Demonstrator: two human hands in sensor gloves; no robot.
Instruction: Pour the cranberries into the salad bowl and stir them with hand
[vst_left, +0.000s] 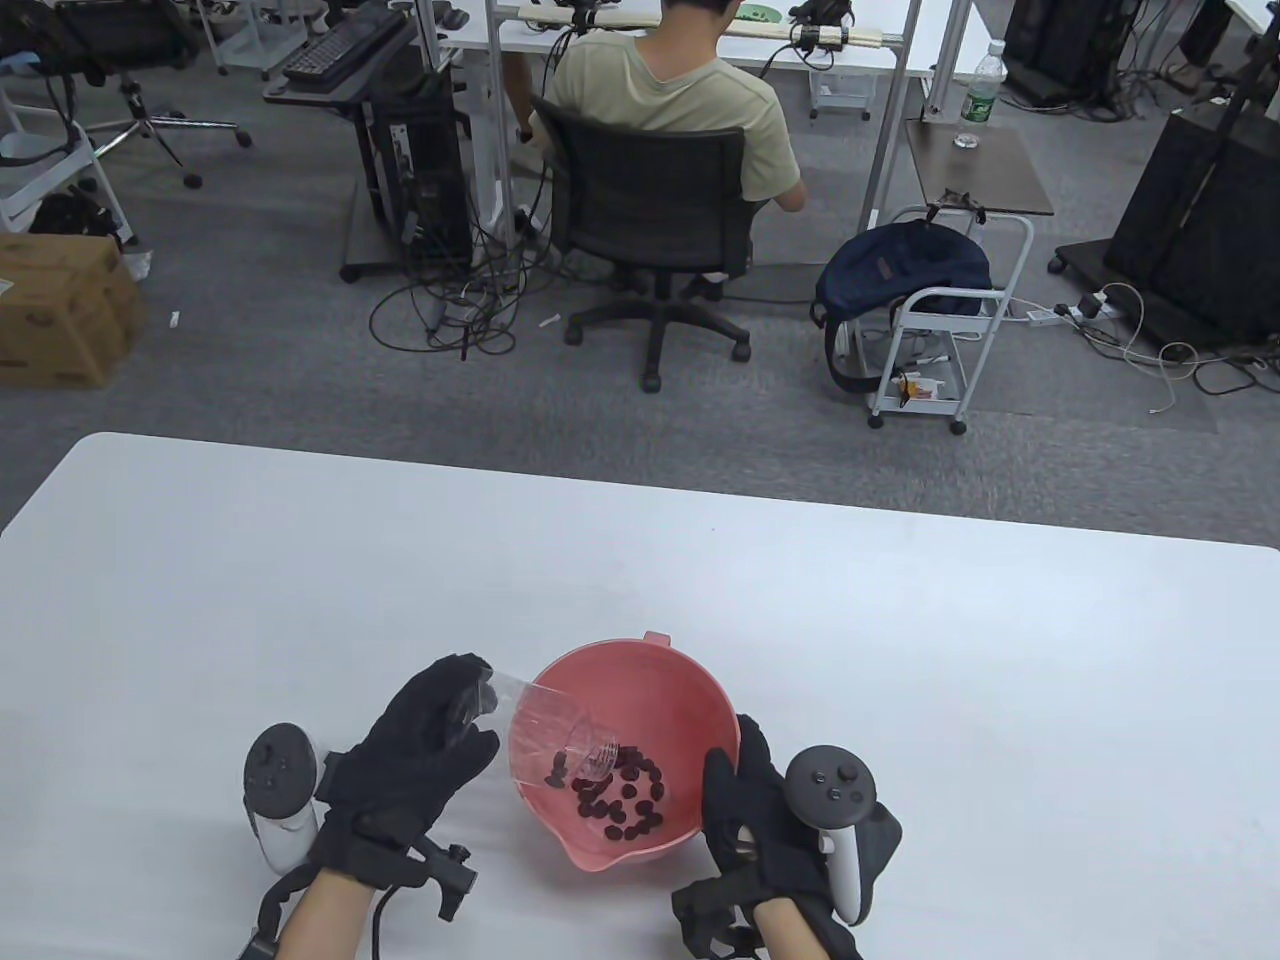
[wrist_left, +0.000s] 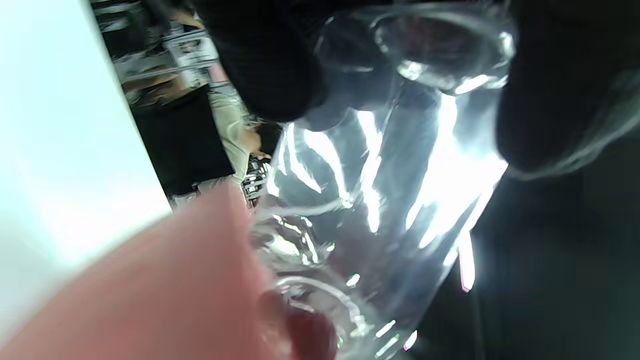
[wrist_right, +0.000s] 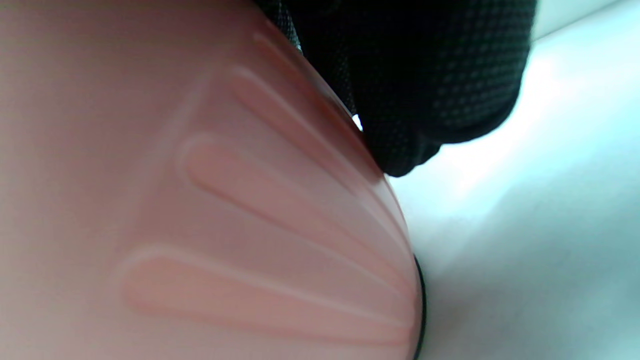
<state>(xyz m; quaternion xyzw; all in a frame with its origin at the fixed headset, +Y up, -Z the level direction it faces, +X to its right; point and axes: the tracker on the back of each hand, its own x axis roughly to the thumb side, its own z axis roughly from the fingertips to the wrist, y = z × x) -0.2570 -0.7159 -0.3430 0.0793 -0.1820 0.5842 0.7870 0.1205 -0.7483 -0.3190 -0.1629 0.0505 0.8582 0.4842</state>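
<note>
— Why is my left hand (vst_left: 425, 745) so high over the bowl (vst_left: 690, 690)?

— I've got its fingers wrapped round the glass (vst_left: 545, 725), tipped mouth-down past the near-left rim, so the cranberries (vst_left: 620, 795) drop straight inside. Most already lie in a dark heap on the bowl's floor; one or two seem to sit at the glass's mouth.

— And the right hand (vst_left: 760, 800)?

— Curled on the bowl's right rim, thumb inside, fingers outside. The right wrist view shows a gloved finger against the ribbed pink wall. I reckon that keeps the bowl steady on the table (vst_left: 900, 650) while I pour.

— Stirring?

— Not yet. I'd judge the glass must empty and go down first.
</note>
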